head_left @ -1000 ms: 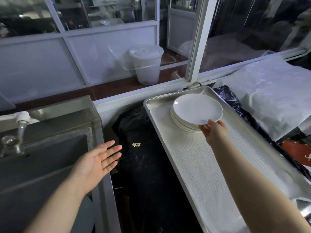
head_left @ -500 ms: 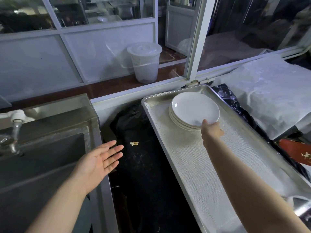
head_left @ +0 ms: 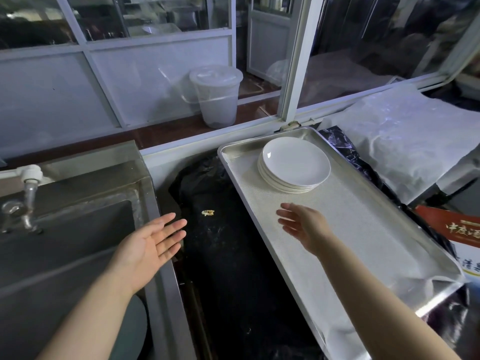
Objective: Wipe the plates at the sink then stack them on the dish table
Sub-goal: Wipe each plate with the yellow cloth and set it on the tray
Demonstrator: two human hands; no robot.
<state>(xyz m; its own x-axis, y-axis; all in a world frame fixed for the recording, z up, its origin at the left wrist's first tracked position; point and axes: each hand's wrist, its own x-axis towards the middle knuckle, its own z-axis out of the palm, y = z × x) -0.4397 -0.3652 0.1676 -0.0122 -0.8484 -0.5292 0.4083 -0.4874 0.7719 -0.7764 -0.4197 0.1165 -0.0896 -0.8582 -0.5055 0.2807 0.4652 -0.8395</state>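
My right hand (head_left: 302, 226) hangs open, fingers spread, over the tray (head_left: 384, 229), holding nothing. The plates (head_left: 294, 165) sit stacked just beyond its fingertips, at the tray's far end. My left hand (head_left: 149, 246) is open too, palm up, over the sink (head_left: 145, 183) rim.

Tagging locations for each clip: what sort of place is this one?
Probably a commercial kitchen's dishwashing corner: a deep steel sink with a tap, a large metal tray holding stacked white plates, and glazed partitions behind.
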